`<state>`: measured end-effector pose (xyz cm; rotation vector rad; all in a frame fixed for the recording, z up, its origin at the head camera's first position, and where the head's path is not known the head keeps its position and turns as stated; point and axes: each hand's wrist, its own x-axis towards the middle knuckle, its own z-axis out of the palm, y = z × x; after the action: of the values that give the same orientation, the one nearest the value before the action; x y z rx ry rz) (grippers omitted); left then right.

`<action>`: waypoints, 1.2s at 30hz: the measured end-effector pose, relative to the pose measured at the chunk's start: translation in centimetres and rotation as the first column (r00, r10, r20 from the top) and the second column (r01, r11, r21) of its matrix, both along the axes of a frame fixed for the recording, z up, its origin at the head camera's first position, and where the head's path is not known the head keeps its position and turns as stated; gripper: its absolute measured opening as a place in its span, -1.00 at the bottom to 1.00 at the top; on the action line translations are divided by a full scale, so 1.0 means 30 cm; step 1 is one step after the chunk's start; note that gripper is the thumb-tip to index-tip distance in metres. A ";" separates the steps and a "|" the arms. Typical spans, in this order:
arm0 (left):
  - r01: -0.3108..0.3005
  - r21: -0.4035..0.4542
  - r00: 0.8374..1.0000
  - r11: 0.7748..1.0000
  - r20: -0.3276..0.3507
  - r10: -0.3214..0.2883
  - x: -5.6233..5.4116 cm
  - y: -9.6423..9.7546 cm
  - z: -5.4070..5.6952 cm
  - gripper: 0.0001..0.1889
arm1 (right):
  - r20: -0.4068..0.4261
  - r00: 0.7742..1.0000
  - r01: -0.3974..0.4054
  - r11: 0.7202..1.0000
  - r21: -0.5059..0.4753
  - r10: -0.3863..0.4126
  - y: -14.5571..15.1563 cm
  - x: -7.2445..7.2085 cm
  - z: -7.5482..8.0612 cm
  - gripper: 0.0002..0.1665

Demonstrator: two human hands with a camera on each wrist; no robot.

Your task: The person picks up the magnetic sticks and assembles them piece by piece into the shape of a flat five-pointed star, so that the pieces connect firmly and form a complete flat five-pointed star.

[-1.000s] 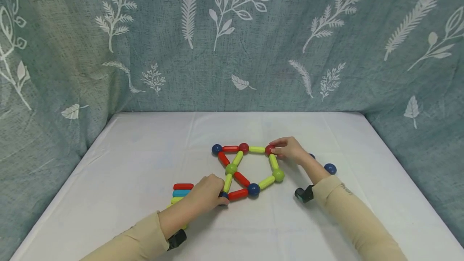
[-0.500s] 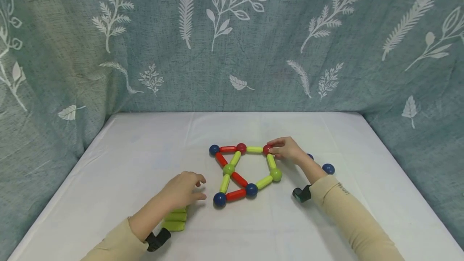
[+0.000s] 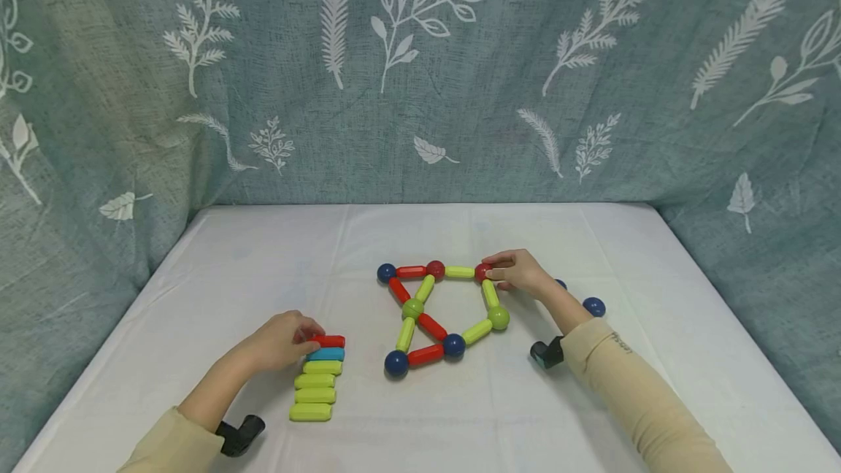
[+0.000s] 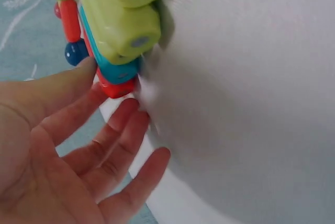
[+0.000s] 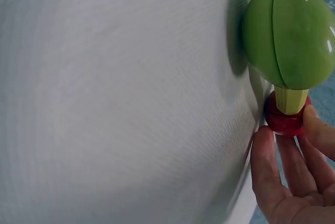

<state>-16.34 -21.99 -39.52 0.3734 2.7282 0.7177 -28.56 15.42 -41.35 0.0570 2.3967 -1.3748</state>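
My left hand (image 3: 282, 341) is at the left end of a red magnetic rod (image 3: 328, 341), thumb and index finger pinching it from either side; the other fingers are spread. That rod tops a column with a blue rod (image 3: 326, 354) and several lime rods (image 3: 314, 395). My right hand (image 3: 522, 271) pinches a red ball (image 3: 482, 272) at the far right corner of a flat frame of rods and balls. A lime rod (image 5: 291, 101) joins that ball to a green ball (image 5: 289, 35). The frame's near left corner is a dark blue ball (image 3: 396, 363).
Two loose dark blue balls lie right of the frame; the nearer ball (image 3: 594, 306) is beside the right forearm, the other ball (image 3: 561, 284) partly behind it. A white cloth (image 3: 250, 261) covers the table, and a patterned curtain (image 3: 368, 137) hangs behind it.
My left hand has let go of the near left blue ball and moved left to the red rod atop the column. The right hand stays on the red ball.
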 end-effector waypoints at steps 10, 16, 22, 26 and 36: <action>0.010 0.018 1.000 1.000 0.017 -0.011 -0.035 -0.011 -0.004 -0.91 | 0.008 1.000 0.007 1.000 0.007 -0.007 -0.001 -0.008 -0.010 -0.58; 0.030 0.045 0.999 0.999 0.016 -0.031 -0.069 -0.007 0.015 -0.92 | 0.005 1.000 0.014 1.000 0.010 -0.014 0.001 -0.005 -0.004 -0.59; 0.052 0.052 0.998 0.997 -0.036 -0.050 -0.169 0.069 0.050 -0.88 | 0.011 1.000 0.012 1.000 0.006 -0.013 0.001 -0.006 -0.008 -0.59; -0.026 0.068 0.998 0.997 -0.049 0.030 -0.271 0.183 0.069 -0.83 | 0.013 1.000 0.009 1.000 0.008 -0.009 0.006 -0.006 -0.011 -0.58; -0.351 0.168 0.936 0.921 0.052 0.347 -0.422 0.475 0.047 -0.74 | 0.001 1.000 0.005 1.000 0.001 -0.005 0.006 -0.003 -0.009 -0.59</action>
<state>-29.00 -7.74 -38.11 -0.0931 2.7478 1.0507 -28.66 15.61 -41.63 0.0640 2.3979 -1.3762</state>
